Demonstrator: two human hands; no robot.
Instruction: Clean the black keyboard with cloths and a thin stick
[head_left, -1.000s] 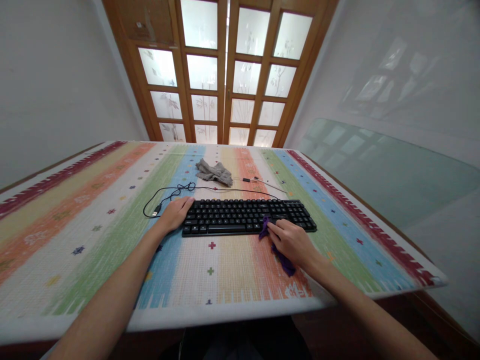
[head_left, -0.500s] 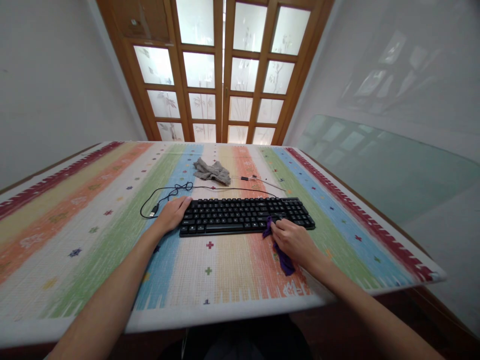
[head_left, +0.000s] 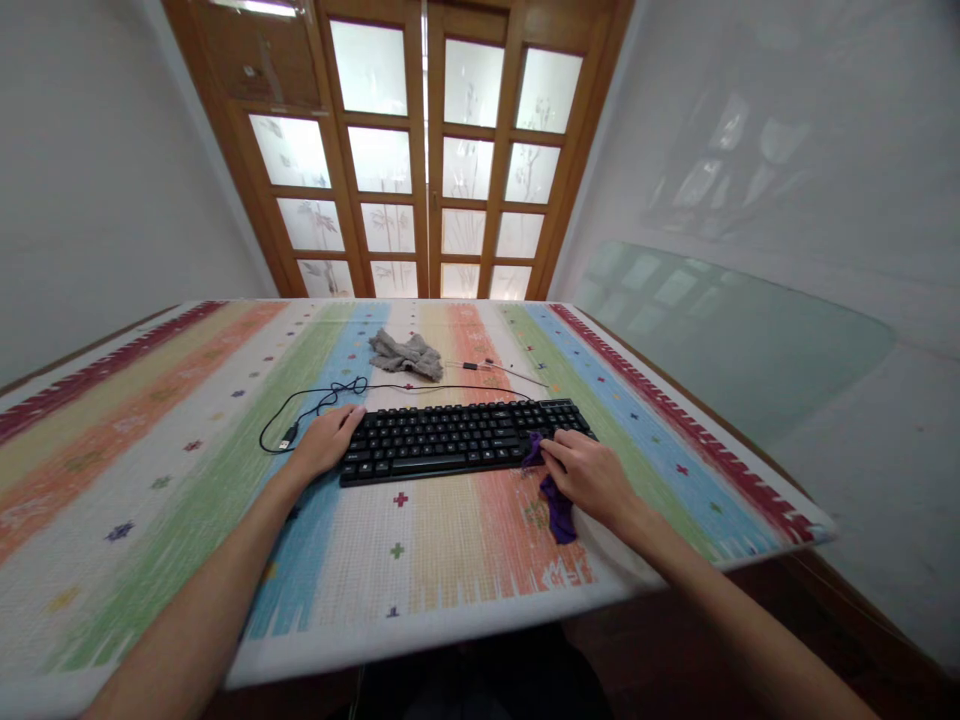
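Note:
A black keyboard [head_left: 442,440] lies flat on a striped tablecloth [head_left: 442,530], its long side facing me. At its left end, my left hand [head_left: 328,440] grips the edge, with the thumb by the top corner. My right hand [head_left: 589,472] is closed on a purple cloth [head_left: 559,512] over the lower right keys. Part of that cloth rests on the keyboard beside my fingertips, and the rest hangs down onto the tablecloth. My right hand covers some of the number keys.
Behind the keyboard lies a crumpled grey cloth [head_left: 405,356]. To its right are a thin stick [head_left: 525,377] and a small dark piece [head_left: 470,366]. The keyboard's cable [head_left: 442,387] loops left to a USB plug [head_left: 288,437]. Wooden glazed doors [head_left: 427,200] stand beyond the table.
The view has turned slightly, so the table and keyboard appear farther left. My right hand has slid a little to the right over the keys with the purple cloth. My left hand keeps its grip.

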